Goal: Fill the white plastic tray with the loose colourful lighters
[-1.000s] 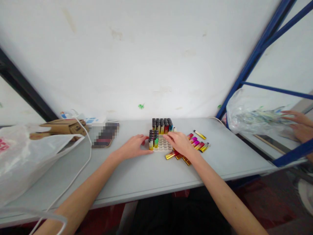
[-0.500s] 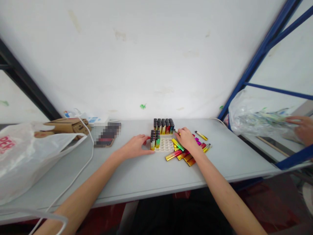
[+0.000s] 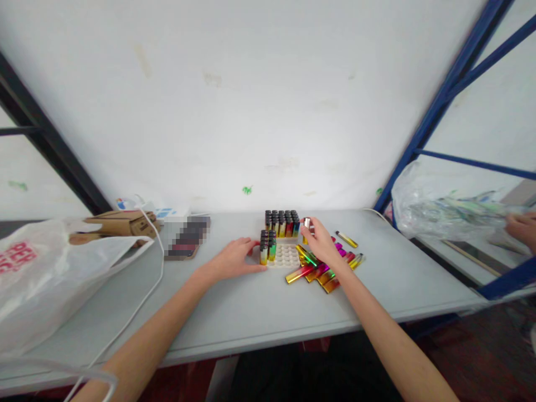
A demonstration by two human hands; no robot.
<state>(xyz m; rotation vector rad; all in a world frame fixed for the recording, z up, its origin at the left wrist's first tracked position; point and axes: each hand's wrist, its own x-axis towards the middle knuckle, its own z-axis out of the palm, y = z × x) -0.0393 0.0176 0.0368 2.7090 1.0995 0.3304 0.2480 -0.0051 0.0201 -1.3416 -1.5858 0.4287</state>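
Observation:
My right hand (image 3: 319, 239) pinches a lighter (image 3: 306, 223) with a silvery top, held upright just right of the rear block of lighters. Beneath that hand and forearm lies a loose pile of shiny lighters (image 3: 298, 274) in gold, red, green and magenta. My left hand (image 3: 237, 258) is at the left side of a white tray (image 3: 287, 258) with round holes, thumb and fingers spread, its tips at the tray's edge. Black-topped lighters (image 3: 263, 254) stand upright in the tray's left columns. Behind it several more upright lighters (image 3: 282, 226) form a dense block.
One yellow lighter (image 3: 347, 239) lies apart at the right. To the left are a pixelated dark item (image 3: 188, 237), a cardboard box (image 3: 121, 223), a white plastic bag (image 3: 62, 273) and a white cable (image 3: 161, 268). Beyond the blue frame (image 3: 435, 111), another person's hand (image 3: 521, 226) touches clear plastic packaging (image 3: 439, 206).
My right hand has brought a lighter from a low slant to upright beside the rear block. The left hand keeps its place at the tray. The view has tilted slightly upward.

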